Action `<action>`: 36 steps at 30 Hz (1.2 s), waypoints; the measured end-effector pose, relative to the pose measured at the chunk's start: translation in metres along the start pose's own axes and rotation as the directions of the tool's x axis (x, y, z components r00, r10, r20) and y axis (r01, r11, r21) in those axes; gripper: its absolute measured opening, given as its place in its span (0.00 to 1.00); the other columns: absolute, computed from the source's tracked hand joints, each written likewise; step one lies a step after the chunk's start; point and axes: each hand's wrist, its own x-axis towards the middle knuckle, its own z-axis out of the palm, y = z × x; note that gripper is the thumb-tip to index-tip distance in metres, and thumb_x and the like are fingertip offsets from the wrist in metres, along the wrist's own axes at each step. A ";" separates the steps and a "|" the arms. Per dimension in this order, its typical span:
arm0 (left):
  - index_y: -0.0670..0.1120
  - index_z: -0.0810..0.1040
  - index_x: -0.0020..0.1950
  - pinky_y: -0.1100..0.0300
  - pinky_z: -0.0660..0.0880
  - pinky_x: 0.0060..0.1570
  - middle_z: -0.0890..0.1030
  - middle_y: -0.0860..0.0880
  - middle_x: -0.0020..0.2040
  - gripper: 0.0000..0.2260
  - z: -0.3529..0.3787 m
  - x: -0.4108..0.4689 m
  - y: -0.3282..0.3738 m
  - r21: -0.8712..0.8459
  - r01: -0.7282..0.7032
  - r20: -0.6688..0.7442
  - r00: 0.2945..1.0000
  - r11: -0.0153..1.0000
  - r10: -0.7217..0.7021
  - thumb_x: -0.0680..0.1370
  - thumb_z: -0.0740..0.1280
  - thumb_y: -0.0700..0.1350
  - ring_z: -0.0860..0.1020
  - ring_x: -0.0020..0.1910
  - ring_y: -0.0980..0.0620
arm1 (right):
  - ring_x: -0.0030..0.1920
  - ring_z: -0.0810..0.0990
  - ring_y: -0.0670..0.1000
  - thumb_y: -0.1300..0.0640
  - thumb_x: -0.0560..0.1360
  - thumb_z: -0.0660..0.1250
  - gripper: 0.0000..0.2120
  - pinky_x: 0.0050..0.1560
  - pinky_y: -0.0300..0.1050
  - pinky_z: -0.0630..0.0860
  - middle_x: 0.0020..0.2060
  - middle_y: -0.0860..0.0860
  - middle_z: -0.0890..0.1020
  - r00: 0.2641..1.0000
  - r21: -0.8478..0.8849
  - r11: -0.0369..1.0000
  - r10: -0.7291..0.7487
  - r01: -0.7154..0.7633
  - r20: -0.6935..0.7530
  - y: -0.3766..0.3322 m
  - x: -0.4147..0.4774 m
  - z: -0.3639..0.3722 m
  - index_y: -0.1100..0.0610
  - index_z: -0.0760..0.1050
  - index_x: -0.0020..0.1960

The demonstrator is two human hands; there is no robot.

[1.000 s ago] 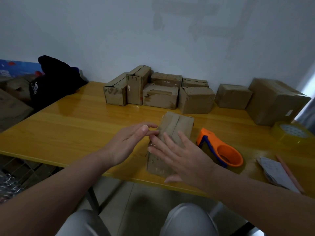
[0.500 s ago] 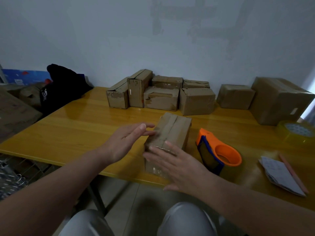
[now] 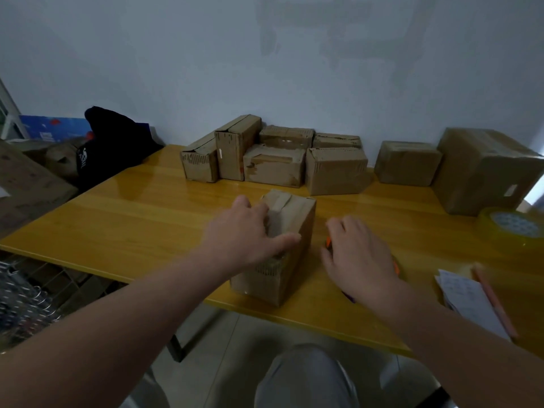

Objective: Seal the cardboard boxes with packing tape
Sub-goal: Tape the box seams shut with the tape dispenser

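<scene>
Tape dispenser (image 3: 327,242) mostly under right hand (image 3: 360,254)

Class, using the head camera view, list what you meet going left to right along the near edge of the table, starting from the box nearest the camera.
cardboard box → right hand → paper slips → pencil. The left hand lies over the box, so it is left out.
</scene>
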 end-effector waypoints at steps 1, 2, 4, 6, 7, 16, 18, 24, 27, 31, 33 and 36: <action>0.51 0.65 0.70 0.55 0.77 0.44 0.68 0.48 0.58 0.43 0.002 0.001 0.005 0.017 0.033 0.057 0.998 0.999 -0.034 0.64 0.53 0.78 0.73 0.52 0.50 | 0.47 0.72 0.50 0.45 0.76 0.62 0.18 0.37 0.42 0.65 0.52 0.50 0.71 0.993 0.001 0.997 0.072 -0.072 0.097 0.003 -0.001 0.003 0.51 0.64 0.61; 0.50 0.62 0.71 0.51 0.77 0.49 0.67 0.46 0.60 0.45 0.003 0.002 0.009 0.026 0.059 0.107 0.992 0.998 -0.061 0.64 0.55 0.78 0.72 0.55 0.47 | 0.48 0.74 0.52 0.45 0.76 0.63 0.20 0.36 0.44 0.67 0.54 0.52 0.71 0.976 0.001 0.991 0.133 -0.135 0.173 0.004 -0.002 0.004 0.51 0.62 0.63; 0.49 0.59 0.74 0.49 0.75 0.54 0.67 0.43 0.63 0.45 0.000 0.008 0.014 0.034 0.075 0.182 0.980 0.997 -0.080 0.66 0.58 0.76 0.71 0.59 0.44 | 0.45 0.76 0.54 0.48 0.76 0.65 0.22 0.35 0.47 0.69 0.54 0.53 0.71 0.942 0.018 0.971 0.228 -0.240 0.244 0.006 -0.002 0.003 0.51 0.60 0.64; 0.49 0.59 0.74 0.49 0.73 0.56 0.68 0.43 0.63 0.42 -0.008 0.015 0.014 0.028 0.055 0.251 0.966 0.998 -0.060 0.68 0.63 0.72 0.69 0.61 0.43 | 0.41 0.75 0.54 0.51 0.75 0.66 0.20 0.35 0.48 0.71 0.48 0.51 0.73 0.914 0.061 0.949 0.280 -0.310 0.295 0.009 0.000 0.000 0.52 0.60 0.62; 0.49 0.60 0.74 0.49 0.72 0.57 0.69 0.43 0.63 0.41 -0.012 0.018 0.013 0.029 0.037 0.285 0.958 0.999 -0.044 0.68 0.65 0.70 0.68 0.61 0.43 | 0.41 0.76 0.54 0.53 0.75 0.66 0.20 0.35 0.48 0.72 0.45 0.51 0.75 0.900 0.087 0.939 0.288 -0.332 0.329 0.010 0.002 -0.001 0.52 0.60 0.62; 0.51 0.48 0.78 0.44 0.64 0.67 0.59 0.51 0.74 0.48 -0.045 0.050 -0.004 0.253 -0.377 0.586 0.792 0.891 0.169 0.67 0.76 0.48 0.57 0.72 0.43 | 0.38 0.76 0.51 0.57 0.78 0.60 0.18 0.31 0.44 0.68 0.39 0.47 0.74 0.865 0.231 0.847 0.409 -0.478 0.292 0.027 0.017 -0.014 0.46 0.64 0.66; 0.53 0.49 0.77 0.44 0.65 0.67 0.59 0.52 0.74 0.48 -0.044 0.054 -0.005 0.294 -0.456 0.580 0.784 0.840 0.223 0.67 0.76 0.45 0.56 0.72 0.44 | 0.39 0.78 0.52 0.59 0.79 0.58 0.18 0.34 0.46 0.75 0.40 0.47 0.75 0.842 0.378 0.762 0.403 -0.525 0.358 0.030 0.020 -0.018 0.45 0.65 0.67; 0.63 0.46 0.75 0.41 0.58 0.71 0.49 0.50 0.77 0.42 -0.035 0.059 -0.008 0.458 -0.573 0.363 0.819 0.680 0.445 0.73 0.70 0.41 0.48 0.75 0.41 | 0.46 0.79 0.51 0.48 0.71 0.73 0.27 0.44 0.47 0.78 0.48 0.48 0.77 0.799 0.619 0.506 0.415 -0.601 0.436 0.035 0.014 -0.022 0.49 0.68 0.66; 0.63 0.44 0.75 0.42 0.54 0.71 0.48 0.49 0.78 0.42 -0.028 0.060 -0.015 0.548 -0.578 0.237 0.800 0.605 0.551 0.73 0.70 0.45 0.49 0.76 0.41 | 0.50 0.78 0.51 0.48 0.63 0.79 0.38 0.45 0.46 0.77 0.52 0.50 0.77 0.806 0.603 0.535 0.383 -0.592 0.451 0.038 0.008 -0.019 0.50 0.65 0.67; 0.60 0.60 0.73 0.49 0.56 0.71 0.67 0.54 0.71 0.25 -0.014 0.046 -0.012 0.267 -0.497 -0.002 0.857 0.826 0.516 0.76 0.62 0.54 0.61 0.71 0.49 | 0.48 0.77 0.52 0.51 0.67 0.75 0.33 0.41 0.44 0.73 0.49 0.50 0.77 0.826 0.460 0.686 0.445 -0.563 0.346 0.041 0.007 -0.013 0.51 0.65 0.68; 0.59 0.64 0.71 0.52 0.57 0.69 0.70 0.55 0.70 0.24 -0.007 0.035 -0.007 0.067 -0.480 0.015 0.877 0.875 0.480 0.76 0.52 0.64 0.64 0.69 0.52 | 0.44 0.77 0.52 0.51 0.69 0.72 0.30 0.35 0.41 0.70 0.46 0.50 0.77 0.834 0.363 0.753 0.460 -0.548 0.305 0.041 0.008 -0.010 0.50 0.66 0.68; 0.58 0.55 0.75 0.50 0.47 0.72 0.59 0.54 0.76 0.31 0.006 0.024 -0.008 0.106 -0.501 0.143 0.863 0.859 0.485 0.75 0.52 0.69 0.58 0.74 0.52 | 0.39 0.74 0.48 0.53 0.71 0.70 0.27 0.30 0.39 0.65 0.43 0.48 0.75 0.824 0.322 0.760 0.494 -0.564 0.277 0.041 0.010 -0.009 0.49 0.66 0.68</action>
